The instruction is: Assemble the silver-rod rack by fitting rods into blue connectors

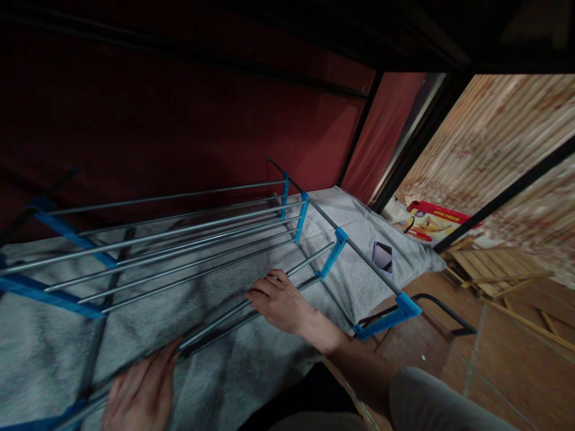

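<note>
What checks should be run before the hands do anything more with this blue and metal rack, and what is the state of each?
1. Left hand on the lower rods: ok, fingers touch them.
2. Right hand on the same rods: ok.
3. Rack lying on the grey blanket: ok.
4. Rods seated in the blue connectors: cannot tell.
5. Phone apart from the rack: ok, beside the frame.

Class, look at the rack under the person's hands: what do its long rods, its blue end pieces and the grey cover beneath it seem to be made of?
Rods: probably metal tubing, smooth and silvery, with long bright highlights.
Blue end pieces: likely moulded plastic, uniform matte colour, socketed around the rod ends.
Grey cover: looks like soft napped fabric, perhaps fleece or towelling; it wrinkles and drapes over the edge.
</note>
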{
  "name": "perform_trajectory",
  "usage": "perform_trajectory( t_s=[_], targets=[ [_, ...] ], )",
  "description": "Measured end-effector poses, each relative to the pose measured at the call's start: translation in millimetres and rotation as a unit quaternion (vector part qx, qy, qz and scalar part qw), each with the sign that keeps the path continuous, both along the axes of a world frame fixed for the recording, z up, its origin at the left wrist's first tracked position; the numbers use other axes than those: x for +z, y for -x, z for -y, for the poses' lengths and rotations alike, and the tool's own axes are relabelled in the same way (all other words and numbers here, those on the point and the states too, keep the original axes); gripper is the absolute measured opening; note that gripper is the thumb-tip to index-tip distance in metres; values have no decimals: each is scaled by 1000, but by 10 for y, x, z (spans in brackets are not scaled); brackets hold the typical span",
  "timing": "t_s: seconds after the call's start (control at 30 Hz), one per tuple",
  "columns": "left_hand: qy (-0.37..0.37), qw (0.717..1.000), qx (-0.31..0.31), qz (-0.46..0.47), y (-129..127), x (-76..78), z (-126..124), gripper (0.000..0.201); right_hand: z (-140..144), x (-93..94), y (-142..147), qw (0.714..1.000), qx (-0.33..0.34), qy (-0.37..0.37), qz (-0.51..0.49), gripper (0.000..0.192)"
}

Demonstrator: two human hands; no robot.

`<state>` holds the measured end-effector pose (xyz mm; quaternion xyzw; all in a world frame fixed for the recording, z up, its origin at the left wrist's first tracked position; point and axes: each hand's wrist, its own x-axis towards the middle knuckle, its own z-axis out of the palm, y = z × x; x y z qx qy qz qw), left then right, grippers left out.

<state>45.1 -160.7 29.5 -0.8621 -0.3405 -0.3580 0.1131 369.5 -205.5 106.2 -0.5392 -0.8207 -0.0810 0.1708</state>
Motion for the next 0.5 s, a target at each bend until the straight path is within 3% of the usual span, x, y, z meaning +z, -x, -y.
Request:
perform_trajectory(
  t_s=[0.5],
  targets=[
    [-6, 1000, -9, 0, -69, 51, -46, 51, 31, 73, -102, 1000, -15, -12, -7, 18]
  ],
)
